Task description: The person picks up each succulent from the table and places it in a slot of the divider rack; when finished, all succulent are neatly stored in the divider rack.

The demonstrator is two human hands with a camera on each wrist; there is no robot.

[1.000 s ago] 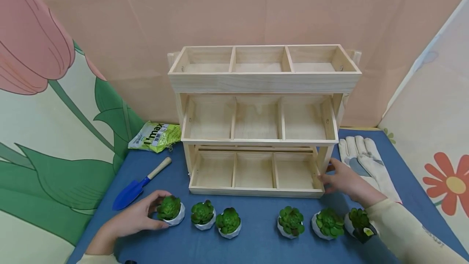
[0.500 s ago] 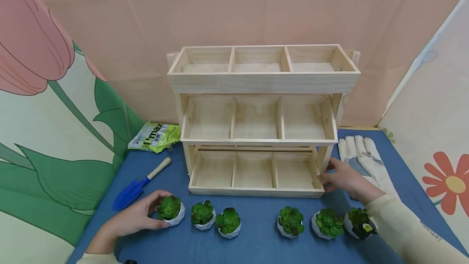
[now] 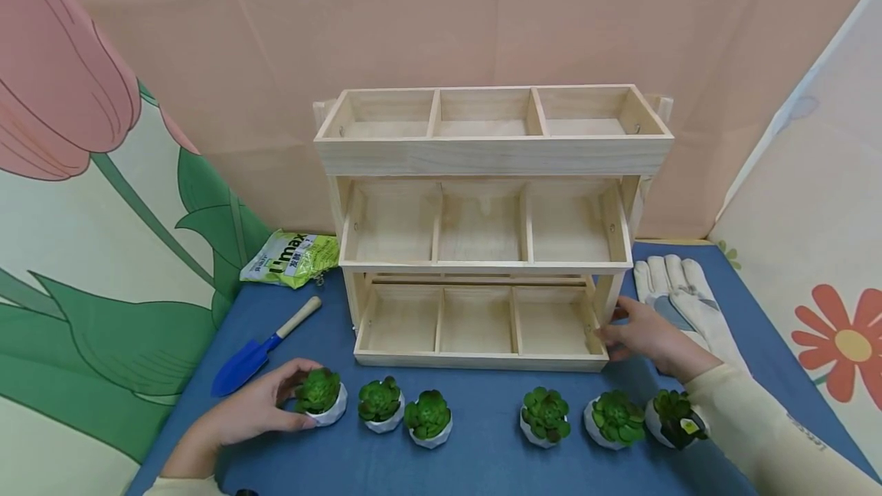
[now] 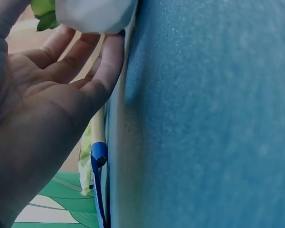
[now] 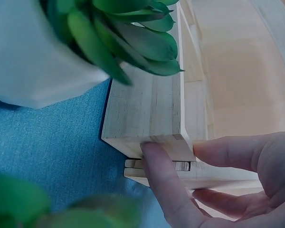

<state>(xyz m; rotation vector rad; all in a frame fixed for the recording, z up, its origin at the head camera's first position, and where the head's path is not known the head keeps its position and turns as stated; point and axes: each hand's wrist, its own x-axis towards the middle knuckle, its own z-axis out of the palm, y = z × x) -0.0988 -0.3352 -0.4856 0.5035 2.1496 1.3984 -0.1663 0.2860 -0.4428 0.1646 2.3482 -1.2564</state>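
At the left front, my left hand (image 3: 251, 406) holds a small potted succulent (image 3: 319, 391) by its white faceted pot, thumb on the near side and fingers on the far side. The left wrist view shows the fingers against the white pot (image 4: 95, 14). My right hand (image 3: 651, 339) grips the right end of the lowest tray of a three-tier wooden planter shelf (image 3: 496, 156). In the right wrist view, one fingertip presses the tray's end board (image 5: 145, 111) and other fingers lie at its rim and behind. Every tier has three compartments, with nothing visible inside.
Several more potted succulents stand in front of the shelf, including one (image 3: 430, 416) left of centre and one (image 3: 615, 419) near my right sleeve. A blue trowel (image 3: 265, 347) and green-yellow bag (image 3: 292, 257) lie left; white gloves (image 3: 685, 305) lie right.
Both hands keep their places on the succulent pot and the shelf. The view shifts very slightly, and the rightmost succulent shows a little differently beside my right sleeve.
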